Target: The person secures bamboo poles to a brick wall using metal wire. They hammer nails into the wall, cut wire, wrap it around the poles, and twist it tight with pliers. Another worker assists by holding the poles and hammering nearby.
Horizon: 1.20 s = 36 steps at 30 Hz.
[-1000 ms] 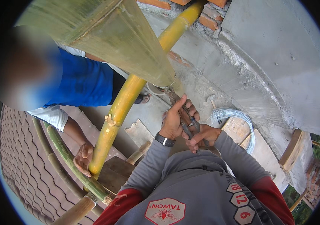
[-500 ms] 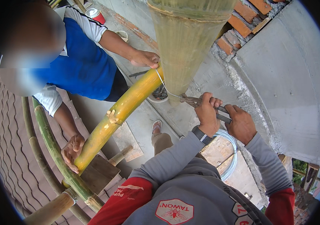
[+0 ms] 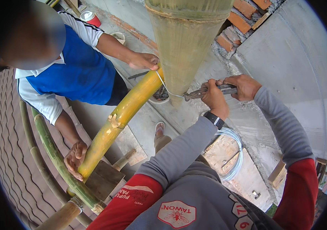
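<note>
My left hand is closed round a pair of dark metal pincers, near their jaws. My right hand grips the handle ends of the same pincers. Their jaws meet a thin silvery wire beside the thick upright bamboo post. From there the wire runs left to the upper end of a yellow bamboo pole, slanting down to the left. Another person's hand rests at that upper end by the wire. The same person's other hand steadies the pole's lower end.
Below my forearms a coil of wire lies on a board. Green bamboo poles lie over roof tiles at the left. A concrete wall and bricks stand right. A red bucket sits far left.
My right hand and the pincers' handles have swung upward and away from me, so the tool lies nearer level. The jaws remain at the wire. The other person's hands stay on the pole.
</note>
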Available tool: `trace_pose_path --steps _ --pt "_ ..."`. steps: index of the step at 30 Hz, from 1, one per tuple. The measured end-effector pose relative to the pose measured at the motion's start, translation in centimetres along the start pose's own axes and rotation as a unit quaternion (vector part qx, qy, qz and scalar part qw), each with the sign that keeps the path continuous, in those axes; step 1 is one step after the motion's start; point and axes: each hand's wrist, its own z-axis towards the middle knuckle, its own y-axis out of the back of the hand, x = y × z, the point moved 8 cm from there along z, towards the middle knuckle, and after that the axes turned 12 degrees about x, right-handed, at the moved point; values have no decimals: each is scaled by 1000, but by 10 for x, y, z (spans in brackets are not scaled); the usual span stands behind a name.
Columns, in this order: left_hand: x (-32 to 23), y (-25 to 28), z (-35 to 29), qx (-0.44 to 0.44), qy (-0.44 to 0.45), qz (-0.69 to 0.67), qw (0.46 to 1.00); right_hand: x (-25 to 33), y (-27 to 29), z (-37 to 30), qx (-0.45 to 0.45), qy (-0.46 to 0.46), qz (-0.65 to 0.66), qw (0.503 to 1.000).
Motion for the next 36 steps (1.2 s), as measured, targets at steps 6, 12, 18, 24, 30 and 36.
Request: trace_pose_path --steps 6,12,18,24,30,36 --pt "-13 45 -31 237 143 61 959 9 -94 -38 29 -79 266 960" --pt "-41 73 -57 372 307 5 876 117 -226 -28 196 48 871 449" --pt "-51 81 -59 148 322 145 924 165 -223 -22 252 175 911 276" --pt "-49 86 -45 33 180 297 937 115 -175 -29 -144 -169 410 884" --pt "-42 95 -37 -75 61 396 913 98 -182 -34 -257 -233 299 889" --pt "-68 86 -58 -41 41 583 810 90 -220 -7 -30 -56 579 813"
